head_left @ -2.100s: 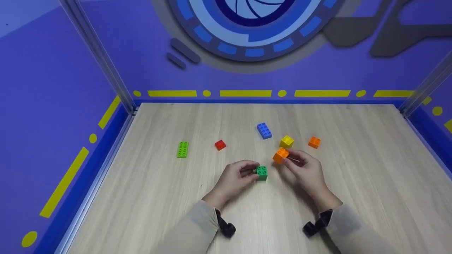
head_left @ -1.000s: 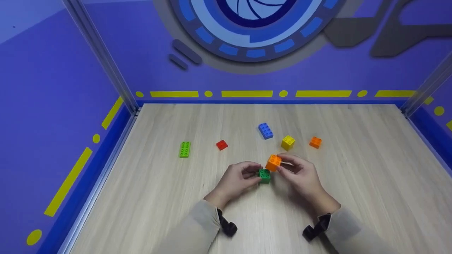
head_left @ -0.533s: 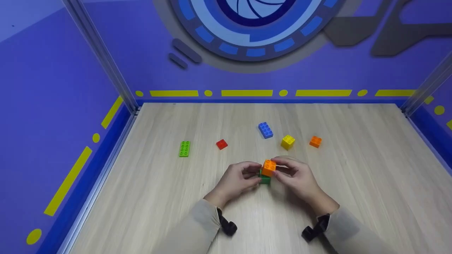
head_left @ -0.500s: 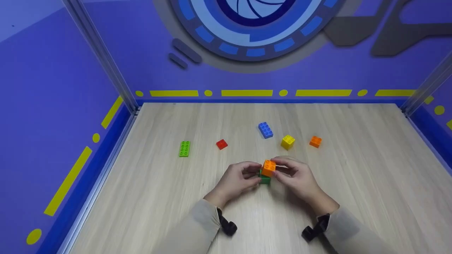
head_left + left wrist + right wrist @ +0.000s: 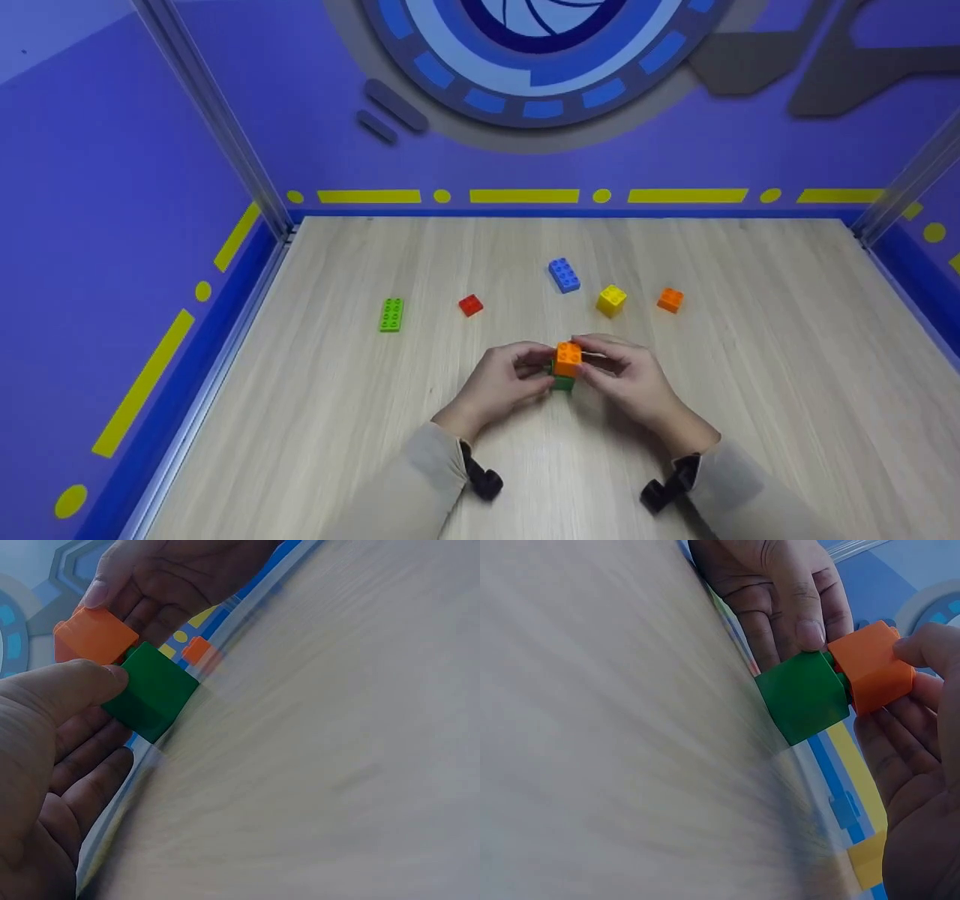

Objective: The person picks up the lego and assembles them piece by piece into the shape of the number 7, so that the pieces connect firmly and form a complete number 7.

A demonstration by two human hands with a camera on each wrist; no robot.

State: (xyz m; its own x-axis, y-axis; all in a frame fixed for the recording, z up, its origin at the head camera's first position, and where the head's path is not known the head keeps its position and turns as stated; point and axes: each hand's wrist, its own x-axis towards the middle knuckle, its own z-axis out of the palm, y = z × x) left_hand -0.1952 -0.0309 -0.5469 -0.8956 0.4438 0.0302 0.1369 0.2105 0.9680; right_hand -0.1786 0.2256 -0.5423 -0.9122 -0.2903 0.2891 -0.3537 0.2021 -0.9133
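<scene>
My left hand (image 5: 501, 382) pinches a dark green square toy building brick (image 5: 804, 699) between thumb and fingers, low at the tabletop. Directly over it, an orange square building brick (image 5: 568, 358) is pinched by my right hand (image 5: 636, 381). In the right wrist view the orange brick is slightly tilted against the green one, and green studs still show in a narrow gap between them. From the head view the orange brick hides most of the green brick's top. Both hands face each other around the two bricks.
Behind the hands on the wooden table (image 5: 315, 435) lie a blue brick (image 5: 564, 275), a yellow brick (image 5: 611, 301) and a second orange brick (image 5: 670, 300). Further left are a red brick (image 5: 471, 305) and a light green brick (image 5: 391, 315). Patterned blue walls (image 5: 465, 169) enclose the table.
My right hand has brought the orange brick leftward and down, from near the yellow brick to on top of the green one. My left hand has kept its hold, almost still.
</scene>
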